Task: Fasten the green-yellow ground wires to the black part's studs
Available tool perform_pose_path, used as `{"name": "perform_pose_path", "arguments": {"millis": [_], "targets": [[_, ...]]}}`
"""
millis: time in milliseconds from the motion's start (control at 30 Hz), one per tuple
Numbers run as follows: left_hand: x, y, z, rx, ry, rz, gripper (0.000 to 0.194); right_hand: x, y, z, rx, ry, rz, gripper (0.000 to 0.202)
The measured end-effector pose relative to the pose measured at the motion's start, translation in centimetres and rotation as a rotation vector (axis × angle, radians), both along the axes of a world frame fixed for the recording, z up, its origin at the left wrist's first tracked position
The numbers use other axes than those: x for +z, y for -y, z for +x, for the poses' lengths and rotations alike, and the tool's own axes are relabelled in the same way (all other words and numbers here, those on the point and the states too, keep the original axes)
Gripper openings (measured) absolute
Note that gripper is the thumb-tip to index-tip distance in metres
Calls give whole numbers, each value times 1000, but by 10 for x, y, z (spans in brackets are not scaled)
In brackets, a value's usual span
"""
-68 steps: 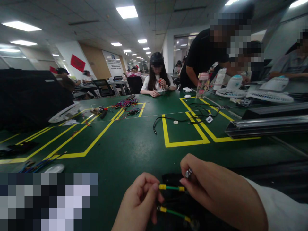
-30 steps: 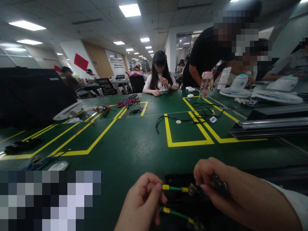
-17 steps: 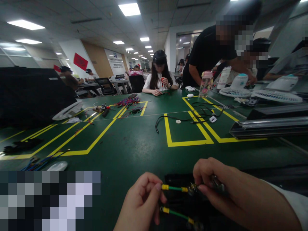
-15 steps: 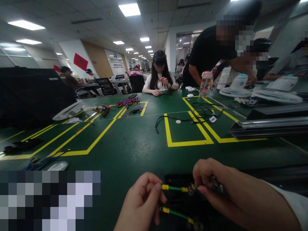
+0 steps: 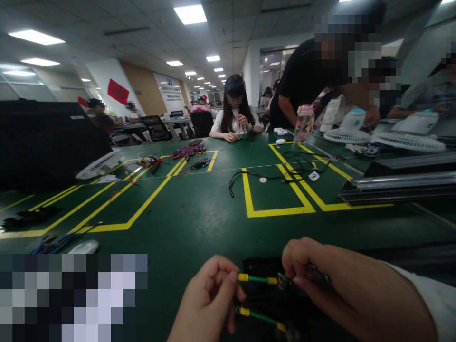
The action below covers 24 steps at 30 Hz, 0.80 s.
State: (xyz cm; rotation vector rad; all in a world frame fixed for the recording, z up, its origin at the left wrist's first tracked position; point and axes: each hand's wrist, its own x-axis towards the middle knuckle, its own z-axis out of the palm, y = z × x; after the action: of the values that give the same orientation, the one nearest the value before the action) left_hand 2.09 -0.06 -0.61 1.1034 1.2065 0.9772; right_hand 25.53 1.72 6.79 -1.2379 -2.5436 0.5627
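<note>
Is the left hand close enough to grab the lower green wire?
Probably yes: nothing shows between the left hand and the lower green wire, though that hand seems busy holding the upper green wire.

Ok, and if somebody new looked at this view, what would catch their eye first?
Probably the upper green wire with yellow ends, low in the middle, pinched at one end by the left hand, with the right hand near its other end, curled round a dark, shiny object. Next might come the yellow tape outlining areas across the dark green tabletop, then the red sheet at upper left.
</note>
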Motion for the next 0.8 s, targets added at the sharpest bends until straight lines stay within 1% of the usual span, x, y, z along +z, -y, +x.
{"name": "perform_pose_path", "arguments": {"millis": [100, 200, 267, 333, 400, 467, 600, 733, 800], "targets": [[1, 0, 1, 6, -9, 7, 22, 0, -1, 1, 29, -28, 8, 18], [2, 0, 1, 18, -10, 0, 24, 0, -2, 2, 28, -67, 23, 18], [2, 0, 1, 14, 1, -7, 24, 3, -3, 2, -11, -96, 49, 17], [2, 0, 1, 8, 1, -12, 23, 7, -5, -1, -81, -126, 103, 11], [2, 0, 1, 6, -7, -9, 21, 12, -7, -7, -143, -138, 160, 6], [2, 1, 1, 7, -12, -2, 21, 16, -8, -15, -166, -129, 183, 7], [4, 1, 2, 13, -14, 5, 20, 20, -7, -26, -173, -103, 179, 12], [3, 1, 2, 6, -9, 8, 21, 19, -5, -26, -164, -77, 155, 14], [2, 1, 1, 8, -3, 13, 21, 19, -4, -25, -149, -58, 135, 19]]}}
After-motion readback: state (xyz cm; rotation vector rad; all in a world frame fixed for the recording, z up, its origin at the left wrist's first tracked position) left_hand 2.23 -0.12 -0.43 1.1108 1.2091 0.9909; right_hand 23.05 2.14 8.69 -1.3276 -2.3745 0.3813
